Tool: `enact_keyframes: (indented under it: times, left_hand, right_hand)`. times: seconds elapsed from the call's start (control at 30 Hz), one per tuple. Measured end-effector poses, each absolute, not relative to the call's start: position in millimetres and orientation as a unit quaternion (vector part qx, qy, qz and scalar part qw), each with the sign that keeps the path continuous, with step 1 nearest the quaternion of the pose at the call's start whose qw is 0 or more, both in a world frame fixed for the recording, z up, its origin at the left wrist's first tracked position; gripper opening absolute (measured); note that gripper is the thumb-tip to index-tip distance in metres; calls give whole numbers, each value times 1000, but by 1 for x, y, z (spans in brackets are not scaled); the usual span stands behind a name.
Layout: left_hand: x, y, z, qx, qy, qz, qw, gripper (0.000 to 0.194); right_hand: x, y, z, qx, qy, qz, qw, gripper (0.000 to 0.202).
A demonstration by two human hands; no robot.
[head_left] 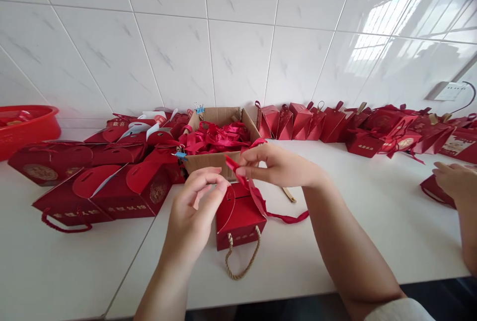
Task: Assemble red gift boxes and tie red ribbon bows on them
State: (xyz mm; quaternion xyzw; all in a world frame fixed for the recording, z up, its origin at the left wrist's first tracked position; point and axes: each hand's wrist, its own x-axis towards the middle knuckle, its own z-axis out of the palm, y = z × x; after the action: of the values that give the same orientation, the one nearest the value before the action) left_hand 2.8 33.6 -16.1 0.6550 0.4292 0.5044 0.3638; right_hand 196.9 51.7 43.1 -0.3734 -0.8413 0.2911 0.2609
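A small red gift box [242,219] with a twisted tan rope handle [242,277] stands in front of me, its rounded top flaps raised. My left hand [197,201] is closed, thumb and forefinger pinching at the edge of the left flap. Above the box, my right hand [278,164] pinches a red ribbon [286,219]. One end sticks out past the fingertips; the rest runs down by the right flap and trails onto the table. Just behind is an open cardboard box [203,163] filled with loose red ribbons [219,137].
Several red gift boxes [122,199] are grouped at the left beside a red plastic basin [30,129]. More closed boxes [335,124] line the tiled wall at right. Another person's hand [456,184] touches a red box [437,192] at the far right.
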Motion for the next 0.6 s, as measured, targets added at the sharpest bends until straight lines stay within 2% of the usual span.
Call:
enact_keyframes:
  times: [0.2,0.27,0.37,0.5,0.6]
  left_hand:
    - [-11,35,-26,774,503,315,221,33]
    - [-12,37,-29,775,504,309,224,34]
    - [-11,37,-26,746,501,333,287,31]
    - [-7,35,-18,700,509,368,341,22]
    - [-6,37,-18,668,537,383,344,18]
  right_hand:
    - [205,42,51,-363,-720,350,476,27]
    - [207,40,54,-329,-687,357,540,23]
    - [210,37,57,-280,-647,361,610,19]
    - [212,35,58,-283,-628,369,624,28]
    - [207,37,55,-340,-657,388,550,33]
